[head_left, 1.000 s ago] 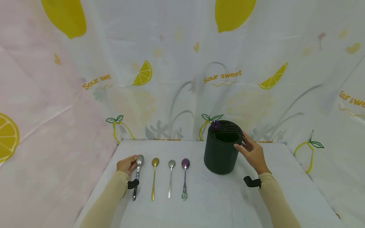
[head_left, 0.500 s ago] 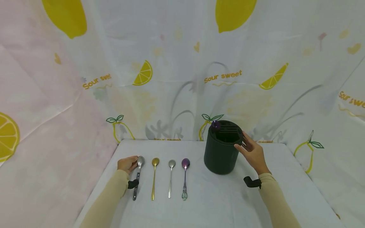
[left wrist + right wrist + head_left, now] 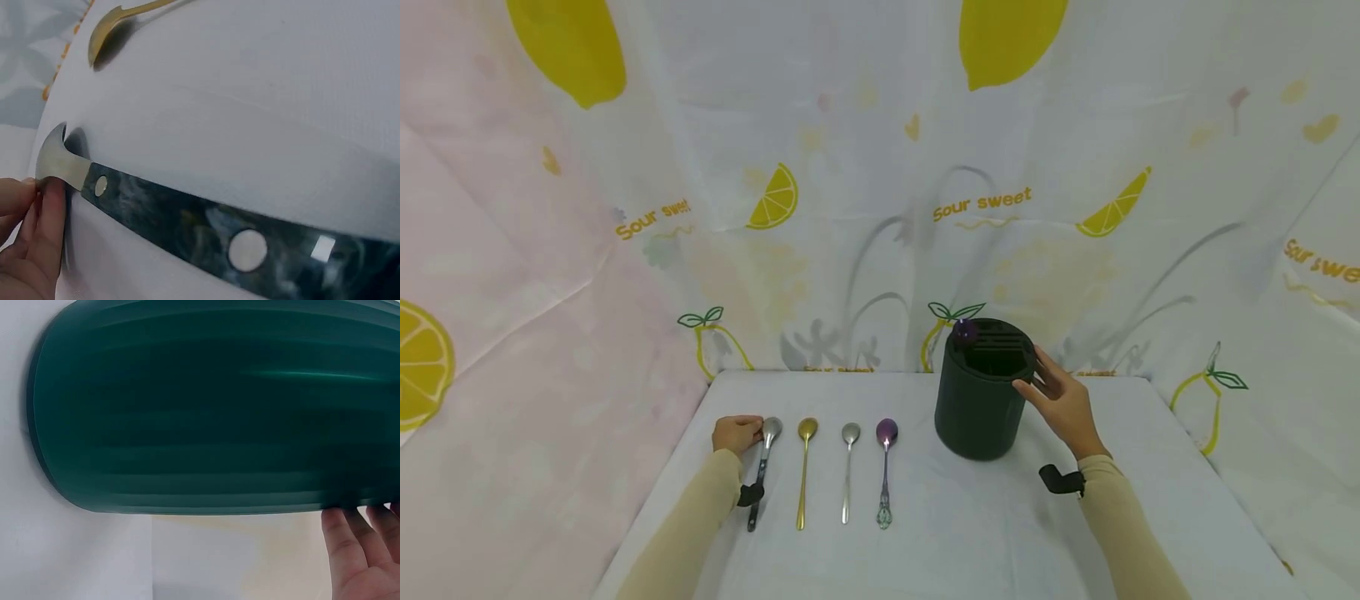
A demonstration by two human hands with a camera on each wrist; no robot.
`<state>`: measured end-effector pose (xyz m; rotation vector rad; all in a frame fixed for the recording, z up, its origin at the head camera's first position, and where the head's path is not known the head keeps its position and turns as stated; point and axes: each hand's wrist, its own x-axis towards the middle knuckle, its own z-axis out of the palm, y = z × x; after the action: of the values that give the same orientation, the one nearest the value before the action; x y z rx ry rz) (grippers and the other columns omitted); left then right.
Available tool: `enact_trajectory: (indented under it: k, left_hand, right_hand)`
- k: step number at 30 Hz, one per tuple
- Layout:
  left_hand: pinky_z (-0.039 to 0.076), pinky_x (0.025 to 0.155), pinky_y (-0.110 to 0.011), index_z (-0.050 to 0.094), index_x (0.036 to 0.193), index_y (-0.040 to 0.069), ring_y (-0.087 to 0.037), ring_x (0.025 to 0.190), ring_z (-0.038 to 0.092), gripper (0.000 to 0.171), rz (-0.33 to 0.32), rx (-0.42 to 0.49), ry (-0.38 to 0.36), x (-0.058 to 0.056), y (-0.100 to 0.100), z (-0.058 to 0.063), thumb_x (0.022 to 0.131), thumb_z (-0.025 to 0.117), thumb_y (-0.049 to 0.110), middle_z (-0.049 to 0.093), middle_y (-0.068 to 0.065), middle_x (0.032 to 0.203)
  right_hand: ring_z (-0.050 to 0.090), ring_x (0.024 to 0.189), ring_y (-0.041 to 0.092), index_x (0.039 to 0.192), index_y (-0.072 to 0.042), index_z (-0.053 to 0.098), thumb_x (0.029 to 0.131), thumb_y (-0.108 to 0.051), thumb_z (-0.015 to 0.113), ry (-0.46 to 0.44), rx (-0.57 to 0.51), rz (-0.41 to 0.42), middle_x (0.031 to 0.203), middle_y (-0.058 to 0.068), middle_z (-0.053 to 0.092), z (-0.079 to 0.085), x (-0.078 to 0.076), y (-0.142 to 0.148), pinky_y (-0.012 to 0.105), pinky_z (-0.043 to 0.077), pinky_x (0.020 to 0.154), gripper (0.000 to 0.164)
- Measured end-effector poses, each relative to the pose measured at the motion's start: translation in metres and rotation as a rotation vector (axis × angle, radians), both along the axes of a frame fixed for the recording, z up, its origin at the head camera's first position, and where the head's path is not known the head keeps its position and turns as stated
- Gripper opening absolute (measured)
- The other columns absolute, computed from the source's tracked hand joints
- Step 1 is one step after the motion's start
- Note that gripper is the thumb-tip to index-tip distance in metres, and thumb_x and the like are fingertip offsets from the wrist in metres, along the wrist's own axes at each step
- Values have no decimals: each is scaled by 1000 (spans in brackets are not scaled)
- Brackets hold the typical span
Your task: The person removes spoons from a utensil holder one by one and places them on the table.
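My left hand point(image 3: 737, 434) pinches the bowl edge of a silver spoon point(image 3: 770, 428) with a dark marbled handle, leftmost in a row of spoons. In the left wrist view, thumb and finger meet at its bowl point(image 3: 53, 159), and the riveted handle point(image 3: 187, 215) runs right. Beside it lie a gold spoon point(image 3: 807, 428), a small silver spoon point(image 3: 851, 433) and a purple spoon point(image 3: 887, 431) with an ornate handle end. My right hand point(image 3: 1063, 408) holds the right side of a dark green utensil holder point(image 3: 977, 417), thumb near the rim, fingers behind.
Another purple spoon point(image 3: 966, 332) stands in the holder's back left, its bowl showing above the rim. Slots and a larger opening divide the holder's top. The white-covered table point(image 3: 970, 533) meets a lemon-print curtain point(image 3: 865, 275) at its back edge.
My left hand has come slightly toward me and right with the marbled-handle spoon's bowl, which sits a little lower in view. The right hand and utensil holder keep their place.
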<state>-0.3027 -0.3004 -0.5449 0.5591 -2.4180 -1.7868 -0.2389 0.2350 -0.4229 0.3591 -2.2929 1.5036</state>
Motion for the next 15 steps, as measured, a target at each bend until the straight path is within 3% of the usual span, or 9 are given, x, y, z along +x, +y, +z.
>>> enact_trajectory:
  k: [5, 7, 9, 15]
  left_hand:
    - [54, 84, -41, 68, 110, -10, -34, 95, 64, 26, 6, -309, 59, 2, -1, -1, 89, 61, 5, 68, -25, 105]
    - [50, 90, -49, 67, 110, -11, -41, 102, 61, 27, 22, -370, 83, 3, -2, -2, 89, 58, 4, 67, -27, 107]
    - [48, 93, -51, 67, 110, -11, -43, 105, 59, 28, 40, -398, 91, 3, -4, -3, 90, 56, 5, 66, -27, 108]
    - [43, 99, -54, 65, 114, -11, -45, 114, 53, 32, 75, -346, 58, 8, -7, 6, 93, 50, 8, 62, -30, 116]
  right_hand:
    - [45, 130, 38, 148, -1, 38, 90, -15, 72, 8, 7, -2, 149, 18, 39, 0, -1, 0, 42, 45, 98, 68]
    - [44, 130, 39, 148, -1, 38, 90, -15, 72, 8, 4, -2, 149, 19, 39, 0, -1, 0, 42, 45, 98, 68]
    - [44, 130, 38, 148, -2, 38, 90, -16, 72, 5, 2, -2, 150, 18, 39, 0, -1, 0, 42, 44, 98, 68]
    - [43, 131, 38, 148, -2, 38, 90, -16, 72, 2, -5, 1, 149, 18, 39, 0, -1, 0, 40, 44, 98, 69]
